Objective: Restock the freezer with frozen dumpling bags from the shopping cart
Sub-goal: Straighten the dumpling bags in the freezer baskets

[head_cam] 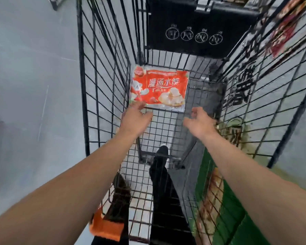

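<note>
Grey floor | wire cart [102,71] holds one dumpling bag [159,89] | left hand [136,119] touches bag, fingers spread | right hand [200,121] loosely curled, empty

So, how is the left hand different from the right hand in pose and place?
The left hand has its fingertips at the near left corner of the dumpling bag; the right hand is clear of the bag. The left hand's fingers look straighter, the right hand's loosely curled. Both reach into the cart and hold nothing.

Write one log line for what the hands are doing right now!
left hand: open, fingertips at dumpling bag | right hand: open, near bag | bag: flat in cart
</note>
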`<state>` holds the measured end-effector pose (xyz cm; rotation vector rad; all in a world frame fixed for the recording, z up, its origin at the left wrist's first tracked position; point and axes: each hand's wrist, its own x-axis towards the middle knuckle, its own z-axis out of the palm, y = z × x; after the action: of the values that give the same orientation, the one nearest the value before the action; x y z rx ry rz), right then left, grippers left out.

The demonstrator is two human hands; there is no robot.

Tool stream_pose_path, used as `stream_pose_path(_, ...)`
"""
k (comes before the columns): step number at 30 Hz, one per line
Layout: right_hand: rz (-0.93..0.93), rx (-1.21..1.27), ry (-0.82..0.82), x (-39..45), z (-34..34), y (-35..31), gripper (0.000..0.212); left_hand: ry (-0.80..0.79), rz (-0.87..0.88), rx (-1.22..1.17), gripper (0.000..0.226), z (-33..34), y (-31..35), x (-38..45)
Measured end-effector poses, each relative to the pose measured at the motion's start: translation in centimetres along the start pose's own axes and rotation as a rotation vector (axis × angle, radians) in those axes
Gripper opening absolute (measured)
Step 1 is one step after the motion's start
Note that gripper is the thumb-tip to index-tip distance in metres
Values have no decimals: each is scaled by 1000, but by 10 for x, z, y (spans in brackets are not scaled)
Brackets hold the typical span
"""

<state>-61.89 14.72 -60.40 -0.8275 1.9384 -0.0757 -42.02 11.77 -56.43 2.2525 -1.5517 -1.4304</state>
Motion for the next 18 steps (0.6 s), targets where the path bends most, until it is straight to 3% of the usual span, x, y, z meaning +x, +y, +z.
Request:
stream_pose_path(10, 96, 198, 96, 132, 54, 5, 40, 104, -102, -60, 50, 54, -34, 99)
stream_pose_path(13, 123, 365, 125, 148, 66, -3, 13, 107, -90, -80, 47, 56, -40, 110)
stream_pose_path(18, 59, 398, 53, 140, 59, -1, 11, 111, -91, -58, 51, 63, -47, 112)
